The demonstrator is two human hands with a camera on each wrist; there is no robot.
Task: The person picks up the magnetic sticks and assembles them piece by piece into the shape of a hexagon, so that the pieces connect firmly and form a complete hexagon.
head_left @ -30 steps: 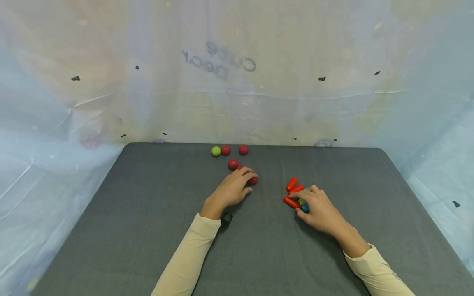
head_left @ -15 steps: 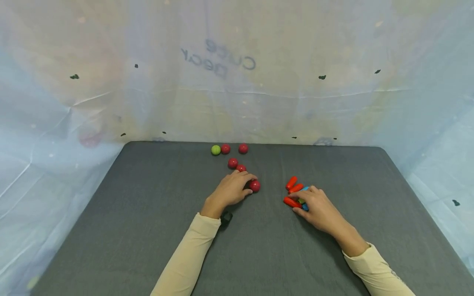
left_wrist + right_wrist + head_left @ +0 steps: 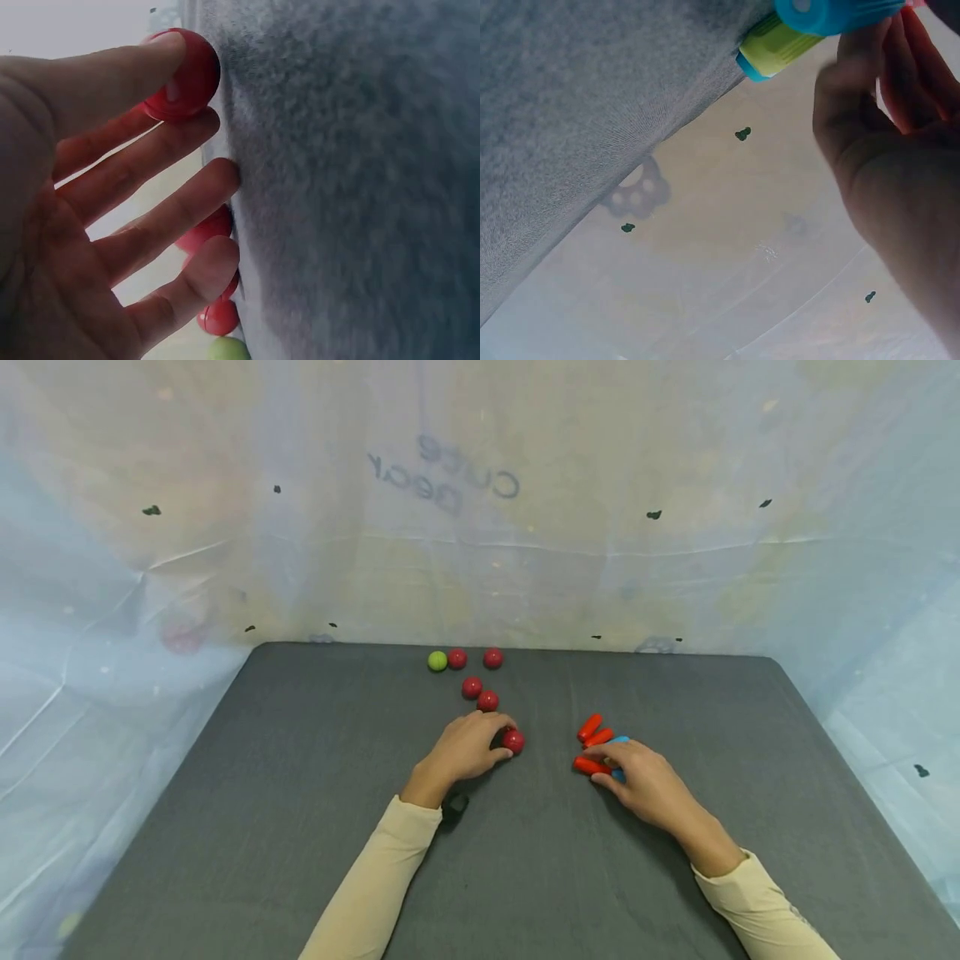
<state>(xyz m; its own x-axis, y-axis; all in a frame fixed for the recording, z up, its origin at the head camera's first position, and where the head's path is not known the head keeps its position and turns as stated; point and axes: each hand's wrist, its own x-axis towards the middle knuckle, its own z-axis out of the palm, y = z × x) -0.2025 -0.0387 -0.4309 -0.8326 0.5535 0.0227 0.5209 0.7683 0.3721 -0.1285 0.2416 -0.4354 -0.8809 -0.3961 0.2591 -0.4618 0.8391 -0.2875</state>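
Observation:
In the head view, my left hand (image 3: pixel 467 747) pinches a glossy red ball (image 3: pixel 513 742) between thumb and forefinger, low over the dark table. The left wrist view shows the thumb on this ball (image 3: pixel 196 79), with the other fingers spread below. My right hand (image 3: pixel 648 783) bends its thumb and forefinger round a stubby blue cylinder (image 3: pixel 618 774) within a small cluster. Touching that hand's fingertips is a stubby red cylinder (image 3: pixel 591 766). A green cylinder with a blue end (image 3: pixel 780 45) shows beside the ribbed blue one (image 3: pixel 832 13). The palm hides part of the cluster.
Two more red cylinders (image 3: pixel 591 727) lie just beyond the right hand. Several red balls (image 3: pixel 487 701) and a green ball (image 3: pixel 437 661) stand towards the table's far edge. A pale printed sheet (image 3: pixel 480 568) hangs behind the grey-covered table (image 3: pixel 300 777).
My left hand has drawn the red ball slightly towards me, away from the other red balls. The right hand stays at the cluster, its thumb shifted slightly left and covering the green cylinder.

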